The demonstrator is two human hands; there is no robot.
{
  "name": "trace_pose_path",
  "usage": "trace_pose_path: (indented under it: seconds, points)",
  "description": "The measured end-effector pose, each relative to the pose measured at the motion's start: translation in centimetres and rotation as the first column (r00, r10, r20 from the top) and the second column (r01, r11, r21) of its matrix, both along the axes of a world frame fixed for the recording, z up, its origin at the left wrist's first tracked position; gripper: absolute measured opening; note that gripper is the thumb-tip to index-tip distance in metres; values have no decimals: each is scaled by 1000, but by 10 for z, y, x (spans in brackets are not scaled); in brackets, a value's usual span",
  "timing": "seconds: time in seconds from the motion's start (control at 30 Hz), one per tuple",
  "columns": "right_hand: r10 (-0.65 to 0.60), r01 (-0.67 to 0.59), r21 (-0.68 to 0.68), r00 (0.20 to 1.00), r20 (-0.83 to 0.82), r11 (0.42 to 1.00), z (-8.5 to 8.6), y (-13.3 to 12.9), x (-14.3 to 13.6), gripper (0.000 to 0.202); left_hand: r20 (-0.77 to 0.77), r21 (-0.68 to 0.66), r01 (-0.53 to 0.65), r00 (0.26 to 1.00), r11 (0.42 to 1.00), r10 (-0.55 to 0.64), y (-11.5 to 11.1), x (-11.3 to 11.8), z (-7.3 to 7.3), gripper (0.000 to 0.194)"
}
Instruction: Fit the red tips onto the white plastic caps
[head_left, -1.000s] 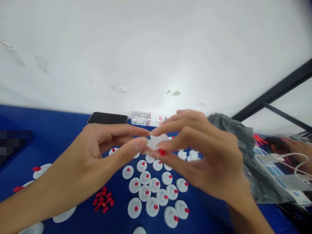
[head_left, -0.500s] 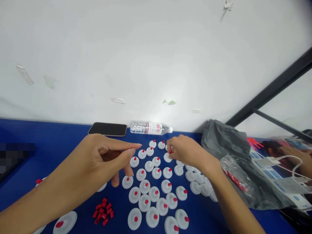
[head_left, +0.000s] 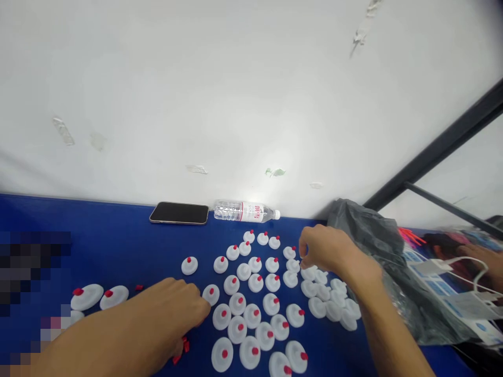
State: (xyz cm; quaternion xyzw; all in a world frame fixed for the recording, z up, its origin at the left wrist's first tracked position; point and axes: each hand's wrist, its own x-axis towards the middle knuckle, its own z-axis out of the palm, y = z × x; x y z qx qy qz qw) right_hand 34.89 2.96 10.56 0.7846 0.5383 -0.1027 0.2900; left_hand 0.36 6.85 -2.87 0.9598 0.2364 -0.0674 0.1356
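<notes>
My left hand (head_left: 173, 309) is low over a small pile of red caps (head_left: 185, 344), with its fingers bent down and the fingertips hidden behind the hand. My right hand (head_left: 326, 248) reaches to the near edge of a group of white disc-shaped lids (head_left: 308, 288) with bare nozzles. Its thumb and forefinger curl together beside a bare lid (head_left: 293, 266); whatever lies between them is hidden. Many white lids with red caps on their nozzles (head_left: 255, 283) are spread over the middle of the blue table (head_left: 118, 241).
A black phone (head_left: 179, 213) and a clear plastic bottle (head_left: 247, 211) lie along the wall. At the right are a grey plastic bag (head_left: 361, 230) and a white power strip with cables (head_left: 436, 267). More capped lids (head_left: 113, 297) lie at the left. Another person's hand (head_left: 483, 262) shows far right.
My left hand has come down from mid-air to the red caps. My right hand has moved right, away from a lid that now shows its red cap. The view has shifted slightly.
</notes>
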Motion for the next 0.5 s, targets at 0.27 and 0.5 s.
trace_pose_path:
  seconds: [0.27, 0.5]
  points:
    - [-44, 38, -115, 998, -54, 993, -9, 18, -4, 34, -63, -38, 64, 996, 997, -66, -1, 27, -3, 21]
    - [-60, 53, -69, 993, -103, 996, -3, 14, -5, 34, -23, 17, 60, 998, 998, -60, -12, 15, -3, 45]
